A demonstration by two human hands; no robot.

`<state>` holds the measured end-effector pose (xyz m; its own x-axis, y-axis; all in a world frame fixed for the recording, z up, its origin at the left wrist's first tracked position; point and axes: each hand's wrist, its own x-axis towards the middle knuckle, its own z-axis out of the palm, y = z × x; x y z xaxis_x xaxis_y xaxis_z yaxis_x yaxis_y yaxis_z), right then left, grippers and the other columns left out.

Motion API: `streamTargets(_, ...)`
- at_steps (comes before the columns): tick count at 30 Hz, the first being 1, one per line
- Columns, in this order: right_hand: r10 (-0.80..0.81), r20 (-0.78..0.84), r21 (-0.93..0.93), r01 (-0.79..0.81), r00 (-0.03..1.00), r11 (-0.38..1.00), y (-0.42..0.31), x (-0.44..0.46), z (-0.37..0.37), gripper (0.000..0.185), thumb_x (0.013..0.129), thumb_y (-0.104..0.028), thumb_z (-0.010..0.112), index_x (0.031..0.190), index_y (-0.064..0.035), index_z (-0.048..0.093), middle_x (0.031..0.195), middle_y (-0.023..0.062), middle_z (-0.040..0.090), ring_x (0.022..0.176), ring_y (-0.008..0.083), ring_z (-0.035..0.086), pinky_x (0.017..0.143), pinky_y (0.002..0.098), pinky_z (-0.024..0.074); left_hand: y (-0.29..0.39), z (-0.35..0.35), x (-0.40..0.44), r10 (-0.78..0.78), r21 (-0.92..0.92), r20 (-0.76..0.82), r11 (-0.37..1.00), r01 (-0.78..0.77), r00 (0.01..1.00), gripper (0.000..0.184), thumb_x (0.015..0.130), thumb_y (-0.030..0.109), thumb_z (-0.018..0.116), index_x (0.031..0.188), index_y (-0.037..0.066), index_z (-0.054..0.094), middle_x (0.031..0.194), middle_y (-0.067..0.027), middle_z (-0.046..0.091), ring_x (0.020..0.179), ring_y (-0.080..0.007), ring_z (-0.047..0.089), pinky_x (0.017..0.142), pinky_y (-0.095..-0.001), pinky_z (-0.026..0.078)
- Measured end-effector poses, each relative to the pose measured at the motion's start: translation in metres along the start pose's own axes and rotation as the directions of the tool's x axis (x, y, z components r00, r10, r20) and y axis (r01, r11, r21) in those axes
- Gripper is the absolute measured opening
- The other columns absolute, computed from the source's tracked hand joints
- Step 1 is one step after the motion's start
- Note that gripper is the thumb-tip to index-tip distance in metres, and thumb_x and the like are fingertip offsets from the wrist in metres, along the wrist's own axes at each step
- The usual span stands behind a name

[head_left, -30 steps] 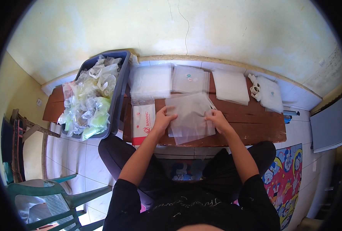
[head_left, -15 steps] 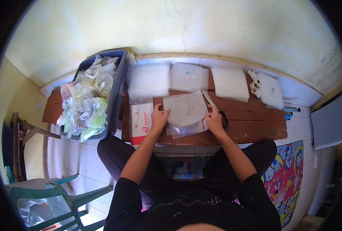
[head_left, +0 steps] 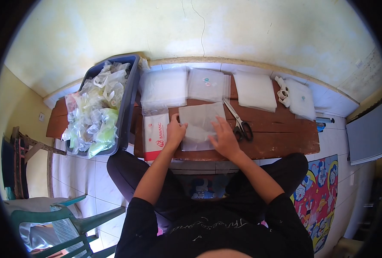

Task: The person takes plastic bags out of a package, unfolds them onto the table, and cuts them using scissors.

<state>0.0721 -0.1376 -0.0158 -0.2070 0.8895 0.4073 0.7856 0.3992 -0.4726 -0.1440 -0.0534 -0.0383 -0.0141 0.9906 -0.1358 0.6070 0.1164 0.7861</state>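
A clear plastic bag [head_left: 197, 119] lies flat on the brown table in front of me. At its left edge, my left hand [head_left: 175, 133] has its fingers curled and its thumb over the plastic, pinching the side. My right hand [head_left: 224, 138] rests on the right part of the bag, fingers stretched and spread. Just right of that hand, scissors [head_left: 238, 121] with black handles lie on the wood, blades pointing away. Beside my left hand sits a white and red pack [head_left: 155, 138] printed "BAWANG".
Along the back of the table [head_left: 281, 137] are stacks of clear plastic bags [head_left: 254, 91], one stack [head_left: 207, 84] bearing small printed marks. White handle strips [head_left: 282, 92] lie near the right stack [head_left: 300, 99]. A dark tub [head_left: 133, 81] full of crumpled plastic stands at left.
The bag has been lowered flat onto the table. My right hand has moved left from its edge onto its surface, fingers now spread, uncovering the scissors. My left hand stays at the left edge.
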Motion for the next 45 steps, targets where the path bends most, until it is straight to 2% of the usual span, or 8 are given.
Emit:
streamTargets(4,-0.027,0.057,-0.106,0.033,0.998,0.994,0.000,-0.003,0.026,0.057,0.087,-0.028,0.064,0.136,-0.0057,0.046,0.146,0.0227,0.036,0.137,0.0411,0.032,0.111,0.0518,0.0271,0.001,-0.001,-0.002,-0.034,0.037,-0.015,0.999,0.034,0.999,0.067,0.078,0.020,0.073,0.134,0.000,0.042,0.104,-0.0266,0.066,0.098,-0.0410,0.065,0.087,-0.0448,0.049)
streamTargets(8,0.007,0.128,-0.234,0.023,0.992,0.972,0.009,-0.011,0.042,0.057,0.091,-0.035,0.057,0.141,-0.0106,0.044,0.149,0.0217,0.034,0.139,0.0398,0.030,0.113,0.0538,0.0225,-0.002,-0.006,-0.004,-0.060,0.052,0.034,0.997,0.058,0.998,0.074,0.075,0.021,0.074,0.137,0.000,0.039,0.112,-0.0298,0.063,0.106,-0.0437,0.061,0.093,-0.0451,0.047)
streamTargets(29,0.031,0.091,-0.262,-0.006,0.995,0.965,0.009,-0.015,0.039,0.053,0.091,-0.035,0.056,0.138,-0.0118,0.048,0.147,0.0198,0.038,0.138,0.0373,0.033,0.114,0.0511,0.0222,-0.004,-0.004,-0.005,-0.040,-0.110,0.092,0.993,0.050,0.995,0.073,0.074,0.010,0.074,0.139,0.002,0.040,0.075,-0.0136,0.069,0.064,-0.0255,0.069,0.067,-0.0365,0.054)
streamTargets(31,0.007,0.062,-0.254,0.009,0.998,0.967,0.010,-0.013,0.037,0.050,0.091,-0.032,0.058,0.135,-0.0100,0.051,0.145,0.0200,0.041,0.136,0.0382,0.035,0.113,0.0506,0.0241,-0.005,-0.002,-0.003,0.032,-0.088,0.067,0.996,-0.026,0.997,0.070,0.075,0.003,0.072,0.138,0.001,0.042,0.076,-0.0136,0.068,0.059,-0.0183,0.066,0.052,-0.0315,0.055)
streamTargets(33,0.029,-0.024,0.002,-0.029,0.999,1.000,0.014,-0.008,0.032,0.042,0.088,-0.023,0.061,0.125,-0.0054,0.055,0.138,0.0205,0.047,0.129,0.0401,0.041,0.110,0.0496,0.0293,-0.004,-0.002,-0.005,0.014,-0.114,0.069,0.994,-0.006,0.998,0.069,0.075,0.003,0.072,0.137,0.001,0.042,0.074,-0.0127,0.068,0.059,-0.0179,0.066,0.053,-0.0314,0.054)
streamTargets(34,0.029,-0.023,0.004,-0.029,0.999,1.000,0.018,-0.006,0.028,0.042,0.088,-0.023,0.061,0.125,-0.0054,0.055,0.138,0.0205,0.047,0.129,0.0401,0.041,0.110,0.0496,0.0293,-0.002,-0.004,-0.007,-0.007,-0.138,0.074,0.990,0.017,0.997,0.069,0.075,0.003,0.072,0.137,0.001,0.043,0.072,-0.0118,0.067,0.059,-0.0174,0.066,0.054,-0.0312,0.054)
streamTargets(39,0.177,-0.152,-0.201,-0.206,0.972,0.958,0.053,0.002,0.006,0.033,0.087,-0.013,0.059,0.118,-0.0029,0.059,0.133,0.0219,0.050,0.126,0.0391,0.044,0.110,0.0503,0.0308,0.003,-0.007,-0.013,0.016,-0.115,0.030,0.993,-0.013,0.999,0.066,0.076,0.004,0.072,0.136,0.001,0.044,0.069,-0.0098,0.067,0.058,-0.0170,0.065,0.058,-0.0310,0.052)
streamTargets(45,0.178,-0.144,-0.356,-0.218,0.974,0.909,0.077,-0.007,0.012,0.031,0.087,-0.009,0.056,0.116,0.0010,0.060,0.132,0.0227,0.051,0.125,0.0383,0.045,0.111,0.0484,0.0300,-0.003,0.000,-0.020,0.058,-0.147,-0.024,0.987,-0.061,0.998,0.059,0.078,0.005,0.072,0.132,0.001,0.048,0.069,-0.0097,0.068,0.058,-0.0155,0.064,0.057,-0.0306,0.051)
